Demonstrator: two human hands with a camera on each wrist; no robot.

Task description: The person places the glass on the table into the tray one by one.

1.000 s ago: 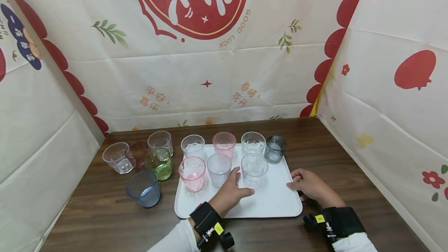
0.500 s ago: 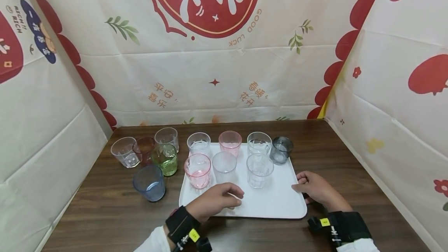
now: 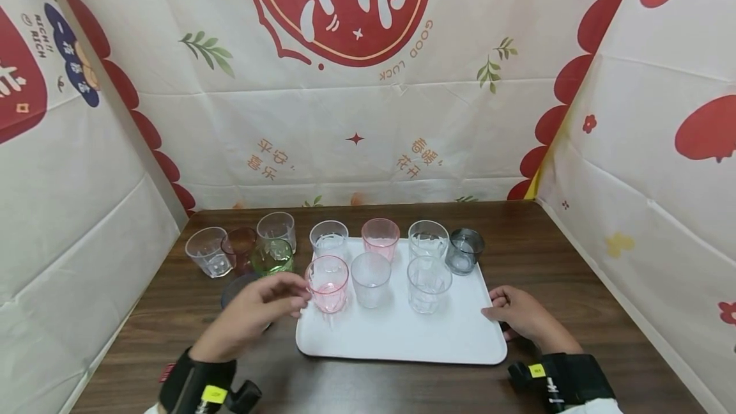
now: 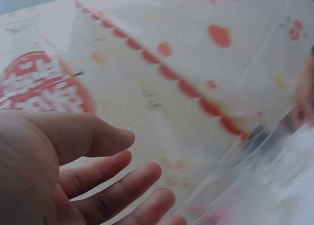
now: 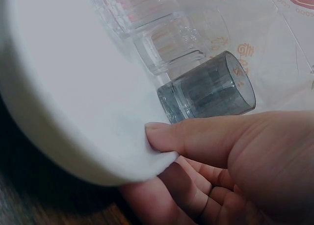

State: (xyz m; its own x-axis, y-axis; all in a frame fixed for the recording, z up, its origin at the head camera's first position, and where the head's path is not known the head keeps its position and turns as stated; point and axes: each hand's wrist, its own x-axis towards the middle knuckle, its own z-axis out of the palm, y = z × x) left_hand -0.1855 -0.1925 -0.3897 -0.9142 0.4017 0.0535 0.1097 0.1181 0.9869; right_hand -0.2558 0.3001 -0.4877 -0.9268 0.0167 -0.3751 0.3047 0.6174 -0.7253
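My right hand (image 3: 526, 318) pinches the right rim of a white tray (image 3: 402, 340), thumb on top and fingers underneath, as the right wrist view shows. On the tray stand a front pink glass (image 3: 328, 289), a frosted clear glass (image 3: 370, 283) and a clear glass (image 3: 429, 286). Behind them are another clear glass (image 3: 329, 238), a pink glass (image 3: 381, 235) and a ribbed clear glass (image 3: 428, 239). My left hand (image 3: 250, 315) holds nothing, its fingers loosely bent. It partly covers a blue glass (image 3: 234, 287) on the table, fingertips close to the front pink glass.
A dark grey glass (image 3: 464, 251) stands at the tray's back right corner. Left of the tray cluster a green glass (image 3: 273, 257), a brown glass (image 3: 240, 249) and two clear tumblers (image 3: 209, 253). Patterned cloth walls (image 3: 356, 114) enclose the wooden table (image 3: 322, 388).
My left hand has left the space between the front glasses and swung left off the tray toward the blue glass. The right hand keeps its grip on the tray. The head view shifts slightly.
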